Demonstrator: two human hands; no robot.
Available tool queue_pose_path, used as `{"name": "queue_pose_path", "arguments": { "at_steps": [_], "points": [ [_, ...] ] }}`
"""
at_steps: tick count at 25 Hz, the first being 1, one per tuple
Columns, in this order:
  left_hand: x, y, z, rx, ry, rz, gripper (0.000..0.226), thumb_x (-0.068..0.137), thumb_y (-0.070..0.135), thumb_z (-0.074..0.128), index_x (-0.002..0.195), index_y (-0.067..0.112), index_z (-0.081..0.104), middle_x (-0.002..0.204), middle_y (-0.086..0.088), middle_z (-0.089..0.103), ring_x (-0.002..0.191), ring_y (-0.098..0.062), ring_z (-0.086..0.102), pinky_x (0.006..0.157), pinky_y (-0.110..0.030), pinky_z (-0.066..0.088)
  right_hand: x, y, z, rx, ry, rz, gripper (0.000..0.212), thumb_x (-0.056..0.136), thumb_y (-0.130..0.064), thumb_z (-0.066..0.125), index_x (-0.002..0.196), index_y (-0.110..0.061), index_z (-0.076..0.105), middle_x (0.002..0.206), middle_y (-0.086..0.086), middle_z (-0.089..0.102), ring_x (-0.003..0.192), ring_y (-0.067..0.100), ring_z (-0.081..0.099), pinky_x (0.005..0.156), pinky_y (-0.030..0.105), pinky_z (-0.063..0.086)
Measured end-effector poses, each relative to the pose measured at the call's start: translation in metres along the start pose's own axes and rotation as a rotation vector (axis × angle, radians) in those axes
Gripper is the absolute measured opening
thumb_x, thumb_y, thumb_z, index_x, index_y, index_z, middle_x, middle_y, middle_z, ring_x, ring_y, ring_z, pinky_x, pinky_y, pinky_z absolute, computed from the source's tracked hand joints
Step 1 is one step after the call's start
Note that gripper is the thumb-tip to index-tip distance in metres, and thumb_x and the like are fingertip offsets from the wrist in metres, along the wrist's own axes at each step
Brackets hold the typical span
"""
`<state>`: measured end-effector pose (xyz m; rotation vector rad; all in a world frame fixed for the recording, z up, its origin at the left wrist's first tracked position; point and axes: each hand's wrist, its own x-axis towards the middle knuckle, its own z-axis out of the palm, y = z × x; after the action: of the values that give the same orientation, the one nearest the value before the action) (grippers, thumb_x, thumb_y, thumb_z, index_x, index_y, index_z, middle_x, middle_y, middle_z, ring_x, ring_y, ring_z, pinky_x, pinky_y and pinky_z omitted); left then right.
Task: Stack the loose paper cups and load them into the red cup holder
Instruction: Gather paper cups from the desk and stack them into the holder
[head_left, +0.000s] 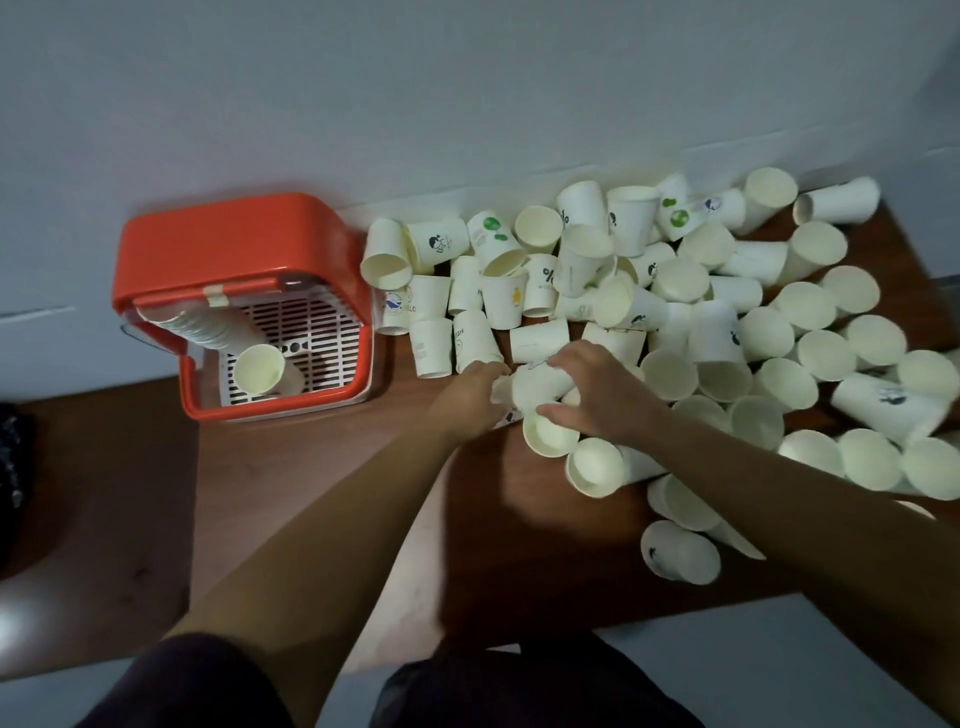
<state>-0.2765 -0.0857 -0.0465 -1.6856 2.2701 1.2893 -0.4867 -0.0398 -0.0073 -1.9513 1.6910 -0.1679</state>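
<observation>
While both hands meet at the near edge of the pile of loose cups on the wooden table, the left hand and right hand clasp a cup lying on its side, long axis left-right. The red cup holder stands left, holding a cup stack whose mouth faces the camera.

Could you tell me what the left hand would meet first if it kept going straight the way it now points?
Probably the cup printed HELLO, lying on its side just beyond the left hand, whose fingers point up and slightly right toward the wall. Depth is unclear; it may already touch that cup.
</observation>
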Motion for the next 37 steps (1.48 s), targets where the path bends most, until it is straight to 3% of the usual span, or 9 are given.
{"name": "queue_pose_path", "arguments": {
  "at_steps": [5, 9, 12, 18, 21, 25, 27, 31, 37],
  "points": [
    [0.003, -0.011, 0.021, 0.132, 0.007, -0.044, 0.073, 0.080, 0.022, 0.075, 0.144, 0.010, 0.042, 0.140, -0.016, 0.048, 0.126, -0.034, 0.048, 0.101, -0.038, 0.043, -0.014, 0.003, 0.027, -0.344, -0.161, -0.154, 0.081, 0.069, -0.067, 0.063, 0.130, -0.015, 0.056, 0.134, 0.010, 0.049, 0.128, 0.031, 0.042, 0.109, 0.045, 0.031],
    [0.004, -0.019, 0.032, 0.177, 0.026, -0.113, 0.073, 0.081, 0.021, 0.073, 0.143, 0.013, 0.037, 0.138, -0.016, 0.046, 0.120, -0.037, 0.054, 0.095, -0.046, 0.049, -0.015, 0.006, 0.038, -0.400, -0.151, -0.199, 0.075, 0.073, -0.059, 0.066, 0.132, -0.014, 0.052, 0.132, 0.011, 0.049, 0.127, 0.032, 0.040, 0.110, 0.047, 0.028],
    [-0.003, -0.025, 0.028, 0.094, 0.070, -0.171, 0.075, 0.079, 0.027, 0.076, 0.142, 0.010, 0.038, 0.133, -0.014, 0.051, 0.117, -0.033, 0.055, 0.094, -0.043, 0.049, -0.012, 0.001, 0.039, -0.413, -0.160, -0.213, 0.069, 0.077, -0.054, 0.063, 0.131, -0.013, 0.049, 0.126, 0.008, 0.051, 0.121, 0.029, 0.045, 0.107, 0.043, 0.032],
    [-0.042, -0.046, -0.023, -0.171, 0.244, -0.229, 0.063, 0.077, 0.030, 0.079, 0.131, 0.015, 0.049, 0.119, 0.000, 0.057, 0.105, -0.019, 0.058, 0.087, -0.034, 0.049, 0.009, -0.030, 0.009, -0.096, -0.134, -0.140, 0.072, 0.076, -0.052, 0.068, 0.133, -0.014, 0.048, 0.124, 0.005, 0.051, 0.114, 0.025, 0.049, 0.099, 0.040, 0.041],
    [-0.070, -0.058, -0.058, -0.390, 0.347, -0.231, 0.053, 0.082, 0.026, 0.078, 0.126, 0.015, 0.050, 0.115, -0.003, 0.063, 0.102, -0.020, 0.062, 0.085, -0.034, 0.053, 0.028, -0.054, -0.010, 0.042, -0.133, -0.107, 0.070, 0.076, -0.051, 0.070, 0.132, -0.016, 0.048, 0.122, 0.002, 0.049, 0.115, 0.022, 0.049, 0.098, 0.042, 0.043],
    [-0.109, -0.086, -0.106, -0.569, 0.546, -0.259, 0.057, 0.079, 0.021, 0.081, 0.124, 0.011, 0.048, 0.115, -0.007, 0.063, 0.101, -0.016, 0.062, 0.087, -0.035, 0.054, 0.051, -0.096, -0.019, 0.107, -0.075, -0.108, 0.070, 0.078, -0.051, 0.070, 0.134, -0.016, 0.047, 0.124, 0.001, 0.050, 0.114, 0.019, 0.050, 0.095, 0.039, 0.044],
    [-0.127, -0.106, -0.128, -0.619, 0.640, -0.237, 0.059, 0.078, 0.023, 0.081, 0.124, 0.014, 0.046, 0.118, -0.006, 0.060, 0.108, -0.019, 0.061, 0.091, -0.039, 0.055, 0.061, -0.121, -0.019, 0.136, -0.025, -0.116, 0.068, 0.078, -0.050, 0.070, 0.133, -0.016, 0.048, 0.124, 0.002, 0.050, 0.114, 0.019, 0.050, 0.095, 0.037, 0.044],
    [-0.152, -0.148, -0.160, -0.664, 0.762, -0.172, 0.064, 0.079, 0.019, 0.081, 0.131, 0.023, 0.045, 0.124, 0.002, 0.057, 0.112, -0.013, 0.057, 0.089, -0.027, 0.051, 0.075, -0.174, -0.009, 0.163, 0.037, -0.138, 0.067, 0.081, -0.047, 0.071, 0.136, -0.016, 0.047, 0.131, 0.002, 0.049, 0.118, 0.019, 0.048, 0.097, 0.035, 0.042],
    [-0.150, -0.202, -0.175, -0.623, 0.780, -0.174, 0.066, 0.075, 0.019, 0.084, 0.129, 0.019, 0.045, 0.122, 0.004, 0.055, 0.113, -0.016, 0.057, 0.083, -0.022, 0.050, 0.093, -0.235, 0.022, 0.221, 0.111, -0.132, 0.059, 0.080, -0.041, 0.073, 0.129, -0.015, 0.051, 0.126, 0.001, 0.052, 0.117, 0.017, 0.048, 0.093, 0.027, 0.038]
  ]
}}
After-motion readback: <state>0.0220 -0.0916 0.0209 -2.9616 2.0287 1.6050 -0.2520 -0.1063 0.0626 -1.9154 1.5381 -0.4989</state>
